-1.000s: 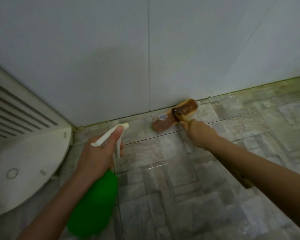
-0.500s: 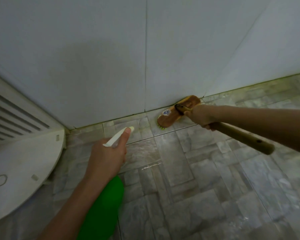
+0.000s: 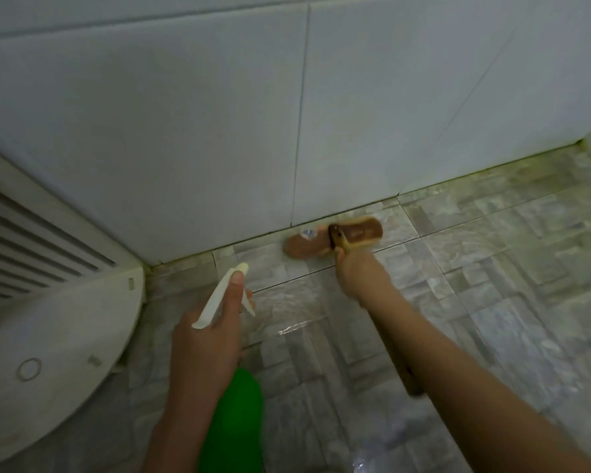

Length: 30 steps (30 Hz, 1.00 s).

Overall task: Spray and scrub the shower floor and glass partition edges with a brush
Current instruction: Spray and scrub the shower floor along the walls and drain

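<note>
A wooden scrub brush (image 3: pixel 335 240) lies bristles-down on the grey tiled floor (image 3: pixel 492 285), right at the foot of the white tiled wall (image 3: pixel 219 131). My right hand (image 3: pixel 359 271) grips its long handle just behind the head; the handle's far end shows under my forearm. My left hand (image 3: pixel 207 339) holds a green spray bottle (image 3: pixel 234 421) by its white trigger head (image 3: pixel 219 295), nozzle aimed at the wall base, with the forefinger lying along the top. The floor in front of the bottle looks wet and shiny.
A white toilet lid (image 3: pixel 48 363) fills the lower left, close beside my left arm. Behind it stands a white louvred panel (image 3: pixel 24 240). A second wall meets the floor at the far right corner (image 3: pixel 584 145). Greenish grime lines the wall-floor joint.
The brush has slid along the wall base and its handle has swung from pointing right to pointing back toward me. My left hand and the bottle have hardly shifted.
</note>
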{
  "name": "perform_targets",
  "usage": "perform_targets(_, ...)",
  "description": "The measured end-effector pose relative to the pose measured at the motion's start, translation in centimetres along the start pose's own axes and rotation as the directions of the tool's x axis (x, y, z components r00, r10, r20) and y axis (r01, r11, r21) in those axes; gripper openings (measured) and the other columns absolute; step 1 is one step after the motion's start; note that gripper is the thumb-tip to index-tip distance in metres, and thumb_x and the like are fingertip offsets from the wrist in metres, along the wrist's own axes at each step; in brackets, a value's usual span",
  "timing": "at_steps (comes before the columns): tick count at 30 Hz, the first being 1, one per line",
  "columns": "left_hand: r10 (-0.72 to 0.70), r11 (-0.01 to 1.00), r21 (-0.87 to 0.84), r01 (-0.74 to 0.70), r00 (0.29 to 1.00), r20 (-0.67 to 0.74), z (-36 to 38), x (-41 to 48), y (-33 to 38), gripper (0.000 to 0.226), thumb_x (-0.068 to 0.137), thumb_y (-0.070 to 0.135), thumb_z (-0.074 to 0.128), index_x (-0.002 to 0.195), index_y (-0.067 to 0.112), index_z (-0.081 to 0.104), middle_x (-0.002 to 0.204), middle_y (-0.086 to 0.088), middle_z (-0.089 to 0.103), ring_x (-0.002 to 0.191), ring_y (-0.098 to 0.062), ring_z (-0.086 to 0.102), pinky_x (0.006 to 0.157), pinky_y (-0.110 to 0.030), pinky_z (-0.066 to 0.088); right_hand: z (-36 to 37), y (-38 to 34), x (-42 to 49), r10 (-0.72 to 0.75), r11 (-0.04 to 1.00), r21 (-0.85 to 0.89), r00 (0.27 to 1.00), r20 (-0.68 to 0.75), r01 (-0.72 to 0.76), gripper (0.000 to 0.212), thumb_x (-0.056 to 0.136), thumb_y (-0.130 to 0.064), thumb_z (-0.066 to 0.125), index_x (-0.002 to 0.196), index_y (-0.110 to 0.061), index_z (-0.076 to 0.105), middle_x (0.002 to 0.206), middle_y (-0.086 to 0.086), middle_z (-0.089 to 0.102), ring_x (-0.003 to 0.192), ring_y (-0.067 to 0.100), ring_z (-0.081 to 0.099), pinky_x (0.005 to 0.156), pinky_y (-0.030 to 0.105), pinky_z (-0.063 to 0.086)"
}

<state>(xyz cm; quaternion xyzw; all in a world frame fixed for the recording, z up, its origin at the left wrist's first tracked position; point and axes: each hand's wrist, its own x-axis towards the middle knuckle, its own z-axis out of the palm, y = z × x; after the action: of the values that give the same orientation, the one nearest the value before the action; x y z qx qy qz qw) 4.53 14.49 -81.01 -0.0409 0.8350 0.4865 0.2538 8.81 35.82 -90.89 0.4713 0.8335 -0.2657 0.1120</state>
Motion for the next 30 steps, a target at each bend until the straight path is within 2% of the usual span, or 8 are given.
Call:
perform_targets(5, 0.102, 0.992, -0.080, -0.099, 0.994, 0.033, -0.4, -1.0, -1.0, 0.055, 0.072, 0.075, 0.040, 0.080, 0.033, 0.074, 0.080, -0.025, 0.072, 0.034, -0.006, 0.048, 0.039, -0.013, 0.039, -0.6, 1.5, 0.2, -0.047, 0.999, 0.020, 0.999, 0.002, 0.047, 0.047, 0.102, -0.040, 0.025, 0.120, -0.008, 0.055, 0.102, 0.020, 0.062, 0.100, 0.036, 0.061, 0.078, 0.038, 0.044)
perform_targets(9, 0.127, 0.990, -0.069, -0.124, 0.991, 0.043, -0.7, -1.8, -1.2, 0.056, 0.071, 0.075, 0.039, 0.078, 0.030, 0.073, 0.058, -0.019, 0.064, 0.034, -0.006, 0.047, 0.040, -0.011, 0.037, 1.4, 4.6, -9.2, 0.026, 0.994, -0.108, 0.998, 0.059, -0.020, 0.045, 0.100, -0.047, 0.026, 0.103, -0.010, 0.052, 0.098, 0.010, 0.064, 0.091, 0.028, 0.063, 0.069, 0.029, 0.039)
perform_targets(11, 0.144, 0.988, -0.065, -0.141, 0.989, 0.041, -0.7, -1.9, -1.3, 0.053, 0.072, 0.074, 0.039, 0.076, 0.033, 0.072, 0.069, -0.020, 0.070, 0.035, -0.006, 0.048, 0.040, -0.011, 0.037, 1.2, 2.8, -6.3, -0.024, 0.994, -0.106, 0.999, 0.041, 0.029, 0.046, 0.101, -0.043, 0.024, 0.110, -0.009, 0.053, 0.105, 0.013, 0.064, 0.096, 0.031, 0.062, 0.073, 0.033, 0.042)
perform_targets(13, 0.145, 0.988, -0.068, -0.142, 0.989, 0.040, -0.8, -2.1, -1.4, 0.047, 0.074, 0.074, 0.040, 0.074, 0.043, 0.075, 0.088, -0.023, 0.074, 0.035, -0.007, 0.049, 0.041, -0.013, 0.040, 0.6, -0.5, -1.6, -0.060, 0.998, -0.024, 0.997, 0.044, 0.061, 0.049, 0.102, -0.040, 0.024, 0.119, -0.006, 0.055, 0.114, 0.018, 0.061, 0.104, 0.034, 0.059, 0.082, 0.037, 0.044)
perform_targets(15, 0.131, 0.989, -0.075, -0.127, 0.990, 0.049, -1.2, -2.3, -1.6, 0.032, 0.077, 0.074, 0.039, 0.071, 0.066, 0.069, 0.094, -0.026, 0.074, 0.036, -0.009, 0.049, 0.046, -0.019, 0.044, 0.5, -2.7, 1.3, -0.072, 0.997, 0.017, 0.997, 0.027, 0.072, 0.051, 0.103, -0.038, 0.022, 0.124, -0.004, 0.053, 0.118, 0.021, 0.059, 0.108, 0.035, 0.058, 0.087, 0.040, 0.045)
perform_targets(17, 0.119, 0.992, -0.057, -0.116, 0.991, 0.054, -1.8, -2.5, -1.9, 0.027, 0.077, 0.075, 0.037, 0.071, 0.074, 0.063, 0.096, -0.028, 0.073, 0.037, -0.009, 0.048, 0.048, -0.025, 0.045, 1.3, -1.6, -0.2, -0.084, 0.996, -0.006, 0.996, 0.036, 0.084, 0.051, 0.102, -0.042, 0.024, 0.120, -0.004, 0.054, 0.116, 0.020, 0.060, 0.107, 0.035, 0.058, 0.086, 0.040, 0.045)
perform_targets(22, 0.097, 0.994, -0.051, -0.094, 0.992, 0.077, -1.7, -2.9, -2.5, 0.032, 0.077, 0.074, 0.041, 0.072, 0.063, 0.071, 0.094, -0.026, 0.074, 0.036, -0.008, 0.047, 0.043, -0.017, 0.044, 3.2, 4.3, -12.2, 0.037, 0.996, -0.090, 0.996, 0.085, -0.029, 0.046, 0.098, -0.051, 0.026, 0.103, -0.012, 0.050, 0.099, 0.008, 0.065, 0.092, 0.028, 0.063, 0.071, 0.032, 0.041)
perform_targets(30, 0.142, 0.989, -0.055, -0.138, 0.987, 0.081, -1.1, -2.6, -2.5, 0.028, 0.080, 0.073, 0.041, 0.071, 0.069, 0.067, 0.092, -0.030, 0.073, 0.048, -0.026, 0.060, 0.053, -0.033, 0.048, 3.0, -1.6, -4.3, -0.082, 0.996, 0.042, 0.993, 0.084, 0.079, 0.048, 0.100, -0.048, 0.028, 0.112, -0.009, 0.053, 0.111, 0.014, 0.063, 0.104, 0.032, 0.060, 0.082, 0.034, 0.043)
